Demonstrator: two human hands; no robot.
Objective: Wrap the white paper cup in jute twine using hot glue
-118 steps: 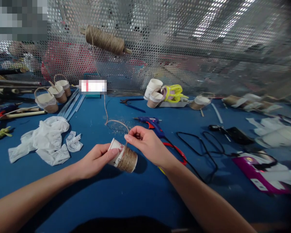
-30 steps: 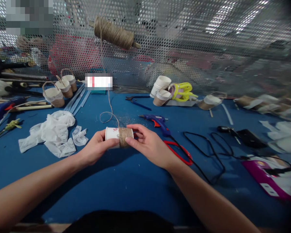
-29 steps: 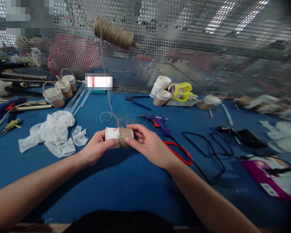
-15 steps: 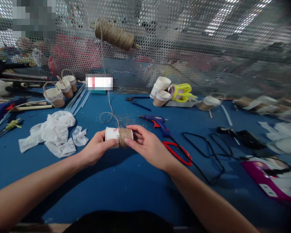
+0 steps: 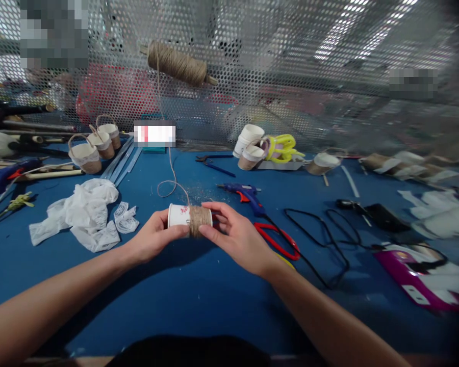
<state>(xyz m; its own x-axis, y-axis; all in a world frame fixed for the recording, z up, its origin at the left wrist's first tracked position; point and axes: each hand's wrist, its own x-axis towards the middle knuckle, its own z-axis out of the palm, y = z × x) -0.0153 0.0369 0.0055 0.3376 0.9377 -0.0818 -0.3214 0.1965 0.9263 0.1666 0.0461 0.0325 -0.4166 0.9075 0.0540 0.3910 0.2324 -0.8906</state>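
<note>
A white paper cup [image 5: 179, 216] lies on its side between my hands, its rim end to the left. Brown twine [image 5: 200, 220] is wound round the right half of it. My left hand [image 5: 155, 235] grips the rim end, thumb along the near side. With thumb and fingers my right hand [image 5: 235, 233] holds the twine-wrapped end. From the cup a loose strand [image 5: 170, 164] loops over the table and runs up to a twine spool [image 5: 178, 63] on a stick at the mesh. The far fingers of both hands are partly hidden.
A blue glue gun [image 5: 248, 197] lies right of the cup, with red-handled pliers or scissors [image 5: 277, 242] nearby. White lace [image 5: 82, 211] is heaped on the left. Finished-looking small baskets [image 5: 86, 157] and blue pliers [image 5: 218, 165] stand or lie behind. A purple box [image 5: 403, 278] sits far right.
The twine covers slightly more of the cup's width, and the cup has turned a little in my hands. The whole view has shifted slightly.
</note>
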